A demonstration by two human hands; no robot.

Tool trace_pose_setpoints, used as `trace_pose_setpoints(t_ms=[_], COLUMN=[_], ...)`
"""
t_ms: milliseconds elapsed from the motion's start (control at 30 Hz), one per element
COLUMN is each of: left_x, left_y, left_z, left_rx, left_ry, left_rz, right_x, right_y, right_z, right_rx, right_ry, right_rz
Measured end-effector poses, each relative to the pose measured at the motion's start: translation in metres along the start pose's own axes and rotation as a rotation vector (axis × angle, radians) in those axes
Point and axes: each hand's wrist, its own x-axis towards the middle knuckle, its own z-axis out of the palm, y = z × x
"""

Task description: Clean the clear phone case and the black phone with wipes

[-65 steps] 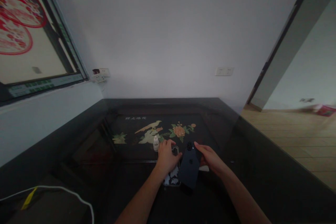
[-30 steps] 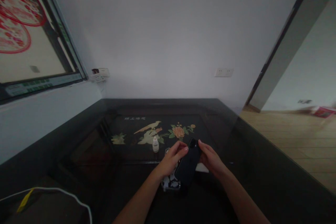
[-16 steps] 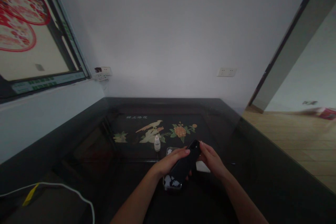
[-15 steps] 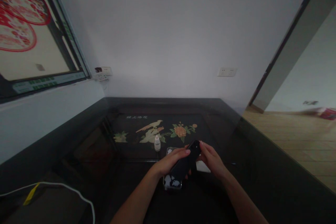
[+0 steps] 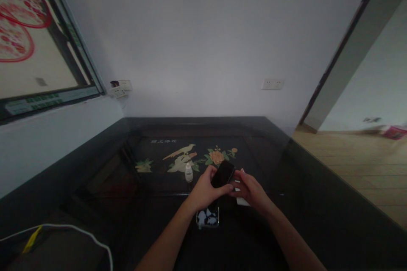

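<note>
My left hand (image 5: 203,189) is closed around a dark phone (image 5: 223,173), holding it tilted above the black table (image 5: 286,203). My right hand (image 5: 249,188) touches the phone's lower right side with its fingertips pressed together. Below the hands a phone case (image 5: 208,217) with a black and white pattern lies flat on the table. A small white bottle (image 5: 188,172) stands upright just left of my left hand. Part of a white flat object (image 5: 243,201) shows under my right hand.
The table top carries an inlaid picture of a bird and flowers (image 5: 190,156). A white cable with a yellow tag (image 5: 63,230) lies at the near left. A window (image 5: 38,51) is on the left, wall sockets (image 5: 272,84) behind, wooden floor (image 5: 356,165) to the right.
The phone has passed from my right hand into my left, turned over and lifted up and back. The case now shows uncovered on the table. The right hand follows at the phone's side.
</note>
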Motion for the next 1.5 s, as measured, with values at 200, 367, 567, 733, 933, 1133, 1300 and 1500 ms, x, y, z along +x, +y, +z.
trace_pose_setpoints(t_ms=[200,367,567,733,933,1133,1300,1500], left_x=[-0.002,-0.005,-0.002,-0.005,-0.012,-0.013,-0.011,-0.005], left_y=[-0.006,-0.003,-0.009,-0.001,0.007,-0.007,-0.015,-0.016], left_z=[0.012,0.013,0.004,-0.006,-0.002,0.003,0.002,0.001], left_rx=[0.113,0.021,0.162,0.427,0.561,0.654,0.694,0.668], left_ry=[0.076,-0.061,-0.138,-0.057,-0.256,-0.345,-0.359,-0.361], left_rz=[-0.036,0.017,-0.061,0.14,0.341,0.311,0.279,0.268], right_x=[0.003,0.003,-0.004,-0.002,0.005,0.008,0.01,0.011], right_y=[0.005,0.005,-0.009,-0.006,0.012,0.016,0.017,0.021], right_z=[-0.001,-0.008,-0.014,-0.017,-0.027,-0.03,-0.032,-0.033], right_rx=[-0.166,-0.242,-0.405,-0.501,-0.54,-0.661,-0.749,-0.861], right_ry=[0.082,0.204,0.127,0.108,0.116,0.091,0.093,0.193], right_rz=[0.01,0.103,0.148,0.157,0.16,0.046,-0.009,-0.006])
